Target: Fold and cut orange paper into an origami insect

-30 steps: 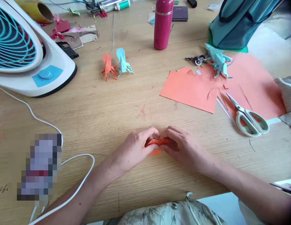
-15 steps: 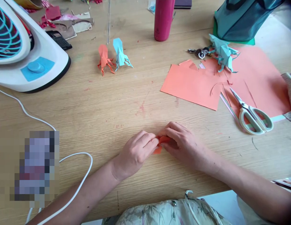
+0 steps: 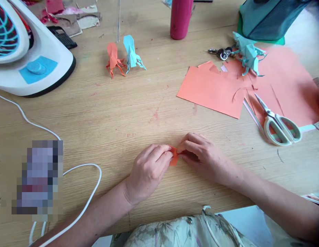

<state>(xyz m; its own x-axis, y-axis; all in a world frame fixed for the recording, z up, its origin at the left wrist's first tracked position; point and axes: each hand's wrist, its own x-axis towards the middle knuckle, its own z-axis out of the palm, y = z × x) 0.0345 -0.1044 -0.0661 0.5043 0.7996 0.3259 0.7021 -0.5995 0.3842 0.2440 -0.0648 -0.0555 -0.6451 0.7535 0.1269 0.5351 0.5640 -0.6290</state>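
A small piece of folded orange paper [image 3: 174, 160] lies low over the wooden table, mostly covered by my fingers. My left hand [image 3: 151, 164] is closed on its left part, fingertips pressing down on it. From the right, my right hand [image 3: 200, 152] pinches the paper's other side between thumb and fingers. The exact folds are too small and too hidden to make out. Farther back stand an orange paper figure [image 3: 113, 59] and a light blue paper figure [image 3: 131, 51], side by side on thin legs.
Scissors [image 3: 278, 123] lie at right beside orange paper sheets [image 3: 213, 91]. A teal paper figure [image 3: 248, 53], keys [image 3: 221, 54], a teal bag [image 3: 267, 20] and a magenta bottle [image 3: 178, 20] are behind. A fan [image 3: 56, 44], white cable [image 3: 33, 125] and blurred-out object [image 3: 37, 178] occupy the left.
My right hand's fingertips have shifted slightly on the orange paper, and more of its middle shows between the hands. The whole view has tilted down a little.
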